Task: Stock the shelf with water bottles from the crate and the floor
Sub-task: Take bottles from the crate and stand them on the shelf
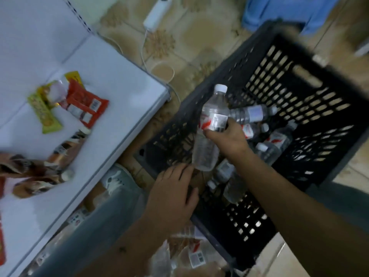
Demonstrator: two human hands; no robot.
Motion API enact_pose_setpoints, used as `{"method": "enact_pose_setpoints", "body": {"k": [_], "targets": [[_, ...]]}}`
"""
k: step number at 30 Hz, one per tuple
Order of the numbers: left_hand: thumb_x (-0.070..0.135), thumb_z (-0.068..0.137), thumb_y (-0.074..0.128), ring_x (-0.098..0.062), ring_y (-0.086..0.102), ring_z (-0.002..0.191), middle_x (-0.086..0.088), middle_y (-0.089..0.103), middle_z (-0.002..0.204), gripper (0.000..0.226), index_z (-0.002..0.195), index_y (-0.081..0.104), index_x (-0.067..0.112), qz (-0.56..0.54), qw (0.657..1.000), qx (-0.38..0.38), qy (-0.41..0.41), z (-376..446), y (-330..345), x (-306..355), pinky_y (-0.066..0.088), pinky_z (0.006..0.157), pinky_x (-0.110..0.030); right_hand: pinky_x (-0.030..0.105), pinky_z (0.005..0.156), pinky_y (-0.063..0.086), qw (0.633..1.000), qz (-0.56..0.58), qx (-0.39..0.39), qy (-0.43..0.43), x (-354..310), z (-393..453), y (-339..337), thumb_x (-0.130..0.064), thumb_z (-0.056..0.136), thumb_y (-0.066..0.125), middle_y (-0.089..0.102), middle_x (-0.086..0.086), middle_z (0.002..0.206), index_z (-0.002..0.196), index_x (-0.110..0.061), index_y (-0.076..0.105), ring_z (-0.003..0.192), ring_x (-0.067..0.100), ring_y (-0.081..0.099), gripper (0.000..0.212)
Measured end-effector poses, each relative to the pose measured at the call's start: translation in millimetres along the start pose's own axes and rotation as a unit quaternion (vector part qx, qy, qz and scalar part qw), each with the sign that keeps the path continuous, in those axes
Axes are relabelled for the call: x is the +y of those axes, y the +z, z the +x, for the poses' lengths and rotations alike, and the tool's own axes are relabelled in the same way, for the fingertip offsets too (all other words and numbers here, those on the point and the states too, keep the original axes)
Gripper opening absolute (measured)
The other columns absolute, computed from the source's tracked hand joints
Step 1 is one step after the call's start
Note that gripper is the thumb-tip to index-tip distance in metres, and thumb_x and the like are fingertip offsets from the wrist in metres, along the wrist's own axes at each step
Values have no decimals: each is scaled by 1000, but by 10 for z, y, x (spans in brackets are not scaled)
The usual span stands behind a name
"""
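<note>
Fingers: right hand's, wrapped round the labelled middle of a bottle, gripping it.
Right hand: above the crate's near-left wall, arm reaching in from the lower right.
Bottle: clear, white cap up, tilted a little, held in the air over the crate's left rim.
Left hand: fingers spread and loose, holding nothing, palm down on the crate's near-left corner, just below the held bottle's base.
Crate: black, slotted walls, standing on the floor right of the shelf.
Other bottles: several lying on their sides on the crate bottom, crowded toward its near side.
Shelf: white, left of the crate, its front edge running beside the crate's left wall.
Snack packs: red, yellow and green ones in the shelf's middle; brown ones near its front-left edge.
Floor: patterned tile; a white power strip with its cord lies beyond the shelf's far corner.
Blur: much is smeared; wrapped bottles at the bottom edge are hard to make out.
</note>
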State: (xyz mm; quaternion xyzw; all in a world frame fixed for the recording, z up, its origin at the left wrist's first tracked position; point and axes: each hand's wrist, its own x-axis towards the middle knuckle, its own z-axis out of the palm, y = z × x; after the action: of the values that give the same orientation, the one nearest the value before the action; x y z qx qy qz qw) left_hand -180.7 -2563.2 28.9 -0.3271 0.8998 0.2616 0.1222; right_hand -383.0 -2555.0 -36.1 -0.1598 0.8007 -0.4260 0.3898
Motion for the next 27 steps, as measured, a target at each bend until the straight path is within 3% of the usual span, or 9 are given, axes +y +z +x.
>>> {"method": "enact_pose_setpoints", "body": {"k": [5,8,10,12,15,17,19,23,27], "targets": [[28,98,45,2,23,136,14,25,152,53,148,28,28,-249,964,63,-68,-188,-607,491,17,108,-12,37,78,59,995,9,29,-97,-1131,-547,-529,-29,66,83,71,1,99,111,-15,62,87,15,69,51],[22,98,47,24,27,117,24,26,147,55,146,26,37,-355,922,138,-68,-468,-1093,808,20,94,2,33,73,59,983,7,26,-183,-1852,-1099,-721,-28,69,82,70,-1,97,109,-16,61,85,13,69,47],[18,98,47,30,25,117,27,26,147,57,146,26,38,-387,897,207,-47,-736,-1442,953,19,92,7,33,74,57,971,3,22,-240,-2302,-1531,-766,-27,69,82,70,-3,99,110,-17,59,87,12,68,48],[17,98,46,17,20,132,26,21,151,58,147,23,37,-390,880,269,-31,-1068,-1784,1053,15,96,6,33,75,56,957,14,18,-291,-2700,-1990,-746,-24,69,83,69,-4,98,108,-18,59,87,12,68,46],[13,97,45,13,12,135,31,15,147,60,145,20,40,-374,857,354,-17,-1662,-2262,1114,11,93,12,24,68,54,933,39,-13,-358,-3203,-2694,-592,-18,69,84,68,-11,91,97,-27,59,78,1,67,38],[10,96,44,12,13,137,31,15,147,62,143,19,42,-357,835,418,-10,-2076,-2506,1089,15,112,-6,23,68,54,918,50,-44,-390,-3460,-3149,-440,-16,69,83,70,-10,91,101,-25,61,78,-1,67,40],[6,94,45,10,17,138,28,19,148,65,145,21,37,-352,809,471,-18,-2473,-2705,1045,20,118,-22,27,72,57,907,69,-77,-408,-3672,-3563,-267,-14,70,82,71,-8,94,105,-22,61,80,3,69,43],[-2,90,45,8,25,134,27,22,143,68,141,21,37,-322,768,551,-51,-3208,-2996,914,18,97,8,22,68,55,885,80,-136,-439,-4003,-4307,106,-14,70,81,70,-8,97,108,-23,59,83,3,67,45],[10,88,42,17,13,132,23,15,149,68,143,12,37,-303,740,595,-83,-3770,-3109,747,9,92,13,30,73,57,869,71,-193,-449,-4201,-4888,471,-18,70,82,68,-9,100,110,-25,56,87,7,67,48]]}}
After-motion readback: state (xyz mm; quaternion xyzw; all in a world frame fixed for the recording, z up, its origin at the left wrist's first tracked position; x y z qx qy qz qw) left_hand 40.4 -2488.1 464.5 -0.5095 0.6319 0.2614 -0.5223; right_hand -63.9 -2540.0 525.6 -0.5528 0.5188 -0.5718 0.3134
